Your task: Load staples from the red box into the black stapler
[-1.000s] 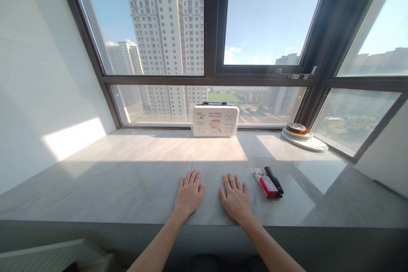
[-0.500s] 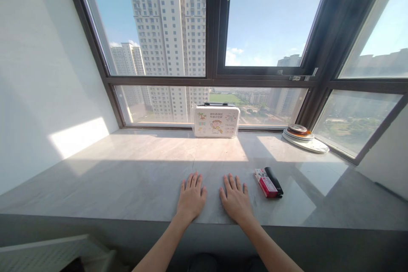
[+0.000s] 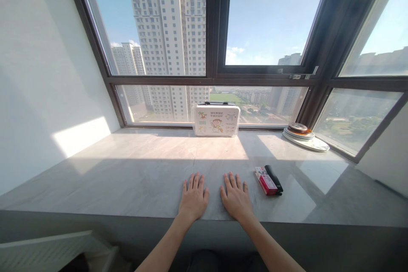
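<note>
My left hand and my right hand both lie flat, palms down, side by side on the grey stone window ledge near its front edge. Fingers are stretched out and slightly spread; neither hand holds anything. Just right of my right hand lie a small red box and a black oblong object, touching each other. The red box is a short gap from my right fingertips.
A white case with cartoon print and a dark handle stands against the window at the back middle. A stack of round plates sits at the back right. A white wall borders the ledge on the left.
Both hands have stayed flat on the ledge; only the camera view has shifted slightly, so they sit a little closer to the ledge's front edge.
</note>
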### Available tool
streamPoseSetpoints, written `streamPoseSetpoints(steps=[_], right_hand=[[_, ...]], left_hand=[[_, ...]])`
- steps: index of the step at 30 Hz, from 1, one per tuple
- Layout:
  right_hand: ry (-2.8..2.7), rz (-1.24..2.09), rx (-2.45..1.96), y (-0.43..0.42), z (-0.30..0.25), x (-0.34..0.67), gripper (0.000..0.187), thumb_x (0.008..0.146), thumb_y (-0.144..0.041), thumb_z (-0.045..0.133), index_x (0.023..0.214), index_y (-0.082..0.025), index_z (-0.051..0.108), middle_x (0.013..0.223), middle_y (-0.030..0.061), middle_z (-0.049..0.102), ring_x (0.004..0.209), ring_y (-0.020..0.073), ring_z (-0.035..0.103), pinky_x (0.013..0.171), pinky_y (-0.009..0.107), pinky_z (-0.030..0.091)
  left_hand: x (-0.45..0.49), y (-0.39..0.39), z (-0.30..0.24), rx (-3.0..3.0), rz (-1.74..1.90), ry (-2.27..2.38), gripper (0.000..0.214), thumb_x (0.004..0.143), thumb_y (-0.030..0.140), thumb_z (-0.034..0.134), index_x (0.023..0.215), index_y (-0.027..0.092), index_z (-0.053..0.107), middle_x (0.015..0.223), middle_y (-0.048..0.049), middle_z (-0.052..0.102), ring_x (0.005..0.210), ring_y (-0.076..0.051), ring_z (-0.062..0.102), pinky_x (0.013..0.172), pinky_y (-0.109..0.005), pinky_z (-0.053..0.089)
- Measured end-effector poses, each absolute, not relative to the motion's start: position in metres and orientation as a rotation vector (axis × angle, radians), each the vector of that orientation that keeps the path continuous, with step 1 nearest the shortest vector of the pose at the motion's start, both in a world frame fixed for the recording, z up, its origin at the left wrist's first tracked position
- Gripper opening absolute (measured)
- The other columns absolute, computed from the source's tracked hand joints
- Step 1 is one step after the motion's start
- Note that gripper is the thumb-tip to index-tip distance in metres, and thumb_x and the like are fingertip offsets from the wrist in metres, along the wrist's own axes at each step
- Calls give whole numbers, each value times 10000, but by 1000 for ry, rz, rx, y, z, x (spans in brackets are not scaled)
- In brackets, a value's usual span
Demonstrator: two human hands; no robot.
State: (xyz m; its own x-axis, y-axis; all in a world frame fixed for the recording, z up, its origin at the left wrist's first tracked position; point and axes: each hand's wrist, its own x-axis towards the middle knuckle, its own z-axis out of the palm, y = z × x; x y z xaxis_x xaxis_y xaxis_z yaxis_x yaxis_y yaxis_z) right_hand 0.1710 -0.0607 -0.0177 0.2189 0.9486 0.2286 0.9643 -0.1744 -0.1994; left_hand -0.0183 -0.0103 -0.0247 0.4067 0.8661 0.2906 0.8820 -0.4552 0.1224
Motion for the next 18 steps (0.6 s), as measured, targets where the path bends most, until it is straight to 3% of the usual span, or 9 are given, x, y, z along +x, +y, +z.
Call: streamPoseSetpoints(steps=[18], right_hand=[[-1828,-19,-2217,-54,-13,170,699,979,-546,318,1593,-213,272,1662,107,171,1526,350,61,1177,584,-14]], left_hand=[[0,5,-21,-2584,-487,-1571,595,1012,492,258,1558,267,330,1643,-67,269,1525,-311,150,1211,-593,106]])
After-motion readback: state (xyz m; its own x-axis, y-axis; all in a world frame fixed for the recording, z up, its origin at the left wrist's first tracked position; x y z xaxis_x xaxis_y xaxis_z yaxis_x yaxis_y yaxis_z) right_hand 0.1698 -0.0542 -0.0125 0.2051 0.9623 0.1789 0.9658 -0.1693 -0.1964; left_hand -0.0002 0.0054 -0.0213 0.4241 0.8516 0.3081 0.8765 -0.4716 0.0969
